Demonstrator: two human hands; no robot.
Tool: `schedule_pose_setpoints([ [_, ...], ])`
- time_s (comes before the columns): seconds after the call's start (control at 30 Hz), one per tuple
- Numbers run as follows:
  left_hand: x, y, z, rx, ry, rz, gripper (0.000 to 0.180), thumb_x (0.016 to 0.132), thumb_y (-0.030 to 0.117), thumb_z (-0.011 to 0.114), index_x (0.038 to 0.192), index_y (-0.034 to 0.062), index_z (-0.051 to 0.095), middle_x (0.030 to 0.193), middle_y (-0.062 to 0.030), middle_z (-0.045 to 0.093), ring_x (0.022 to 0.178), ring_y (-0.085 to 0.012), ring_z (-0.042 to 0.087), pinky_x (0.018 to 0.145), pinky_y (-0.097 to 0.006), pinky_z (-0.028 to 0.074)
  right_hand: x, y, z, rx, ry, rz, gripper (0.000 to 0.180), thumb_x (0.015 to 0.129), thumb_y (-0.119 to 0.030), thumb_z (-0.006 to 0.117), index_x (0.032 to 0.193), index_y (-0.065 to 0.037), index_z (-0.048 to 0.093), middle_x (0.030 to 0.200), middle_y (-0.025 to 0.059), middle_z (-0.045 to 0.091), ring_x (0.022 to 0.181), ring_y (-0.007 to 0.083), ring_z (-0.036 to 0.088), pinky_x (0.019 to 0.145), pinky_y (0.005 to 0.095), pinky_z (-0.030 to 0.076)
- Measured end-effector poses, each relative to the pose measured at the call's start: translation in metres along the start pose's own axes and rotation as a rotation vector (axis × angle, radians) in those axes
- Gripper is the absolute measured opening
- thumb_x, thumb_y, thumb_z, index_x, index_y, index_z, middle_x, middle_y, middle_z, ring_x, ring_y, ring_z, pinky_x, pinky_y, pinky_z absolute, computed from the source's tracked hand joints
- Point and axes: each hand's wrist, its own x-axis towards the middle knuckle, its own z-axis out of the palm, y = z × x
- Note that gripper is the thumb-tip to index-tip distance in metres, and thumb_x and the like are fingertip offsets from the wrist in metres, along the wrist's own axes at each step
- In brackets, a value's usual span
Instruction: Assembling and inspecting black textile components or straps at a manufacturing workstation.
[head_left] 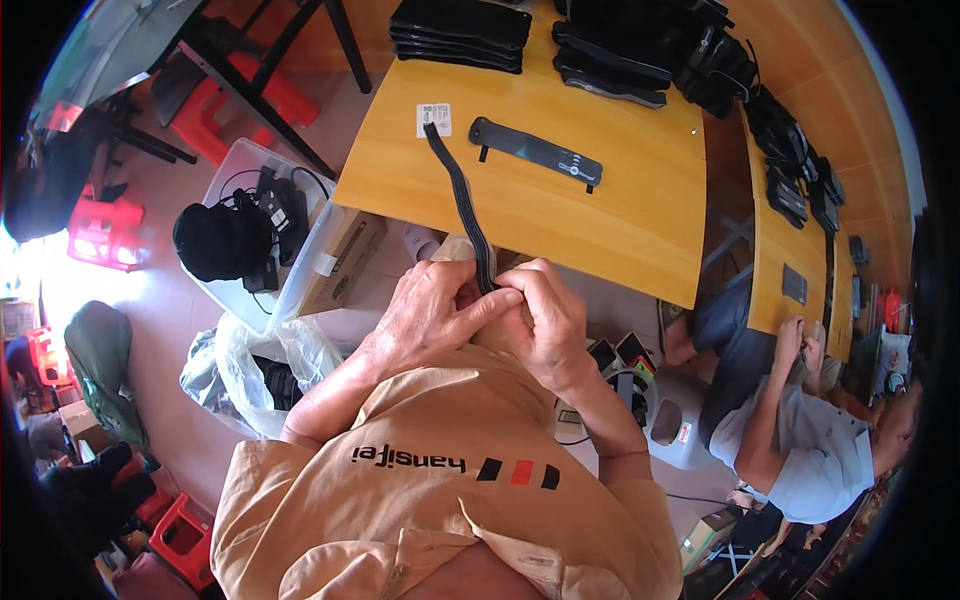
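Note:
A long black strap [461, 192] runs from the wooden table [400, 185] over its near edge to my fingers. Its far end lies across a white label [443, 118] on the tabletop. My left hand [430, 300] and my right hand [548, 318] meet at the strap's near end, fingers pinched round it close to my body. How the strap is folded between the fingertips is hidden. Beyond it, to the right, lies a flat dark panel [535, 152] with rounded ends and two small black tabs.
Stacked black panels [460, 38] and more black pieces [610, 62] line the table's far side. At left stand a plastic bin [240, 290] with black gear, a plastic bag [250, 370] and red stools [105, 232]. A co-worker [800, 450] sits at another table, right.

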Motion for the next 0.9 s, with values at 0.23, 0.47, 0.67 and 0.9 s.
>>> schedule_pose_setpoints([
  [0.23,0.0,-0.013,0.002,-0.122,-0.079,0.03,0.029,0.088,0.022,0.058,0.084,-0.0059,0.059,0.056,-0.0038,0.041,0.055,-0.0088,0.035,0.047,-0.03,0.031,-0.005,0.009,0.005,0.237,-0.03,0.194,0.011,0.077,0.005,0.057,0.087,0.001,0.054,0.074,0.0097,0.052,0.062,0.0202,0.057,0.053,0.0297,0.045],
  [0.47,0.005,-0.014,-0.012,-0.162,-0.215,0.11,0.028,0.089,0.021,0.054,0.078,-0.0044,0.059,0.054,-0.0021,0.045,0.051,-0.0086,0.037,0.046,-0.027,0.031,-0.003,0.014,-0.009,0.857,-0.252,0.642,0.009,0.09,-0.002,0.047,0.095,0.003,0.052,0.079,0.0036,0.053,0.065,0.0084,0.057,0.059,0.0232,0.053],
  [0.67,0.008,-0.003,-0.014,-0.443,-0.266,-0.115,0.03,0.088,0.02,0.054,0.066,0.0002,0.053,0.052,0.0022,0.044,0.046,-0.0045,0.039,0.042,-0.021,0.029,-0.002,0.006,-0.002,0.846,-0.132,0.517,0.009,0.091,-0.008,0.051,0.092,0.001,0.052,0.075,0.0021,0.048,0.062,0.0071,0.049,0.058,0.0229,0.051],
  [0.9,0.008,-0.042,0.013,-0.136,0.138,0.716,0.03,0.088,0.021,0.056,0.065,0.0009,0.056,0.054,0.0022,0.044,0.049,-0.0049,0.039,0.044,-0.02,0.029,0.001,0.014,-0.006,0.173,-0.138,0.034,0.026,0.083,-0.02,0.067,0.078,-0.003,0.048,0.068,0.0062,0.042,0.051,0.0198,0.043,0.047,0.0302,0.036],
])
